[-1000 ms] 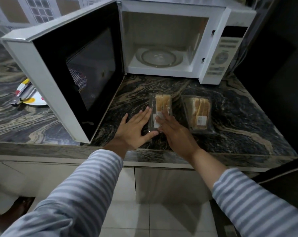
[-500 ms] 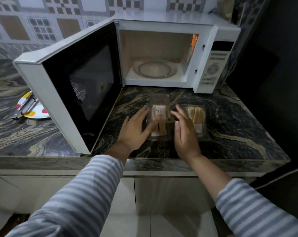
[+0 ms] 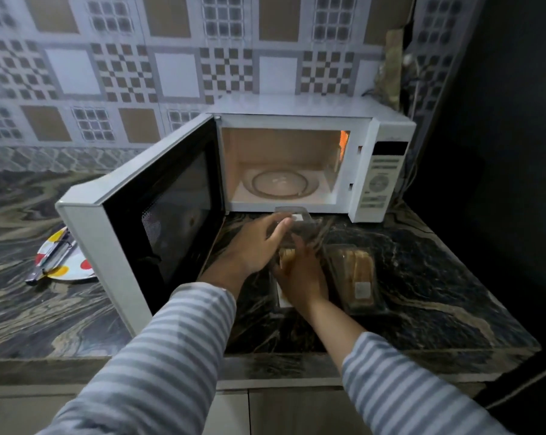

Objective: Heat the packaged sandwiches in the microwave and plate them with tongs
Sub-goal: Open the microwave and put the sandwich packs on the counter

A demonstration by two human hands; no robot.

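Observation:
The white microwave (image 3: pixel 387 146) stands with its door (image 3: pixel 158 215) swung wide to the left and its glass turntable (image 3: pixel 279 185) bare. In front of it lies an opened clear sandwich package (image 3: pixel 279 296). My left hand (image 3: pixel 256 246) holds its raised clear lid (image 3: pixel 293 216). My right hand (image 3: pixel 303 274) reaches into the package and grips the sandwich (image 3: pixel 286 255), thumb on its left side. A second, closed sandwich package (image 3: pixel 357 277) lies just to the right. Metal tongs (image 3: pixel 50 260) lie on a spotted plate (image 3: pixel 74 271) at far left.
The open door juts over the dark marble counter (image 3: pixel 422 293) between my hands and the plate. A dark wall (image 3: pixel 500 152) closes off the right side. Cables (image 3: pixel 409 180) hang behind the microwave. The counter's front edge (image 3: pixel 265 362) runs below my forearms.
The camera has tilted up and the package lid has been lifted open. My left hand now holds the lid up, and my right hand has moved onto the sandwich inside.

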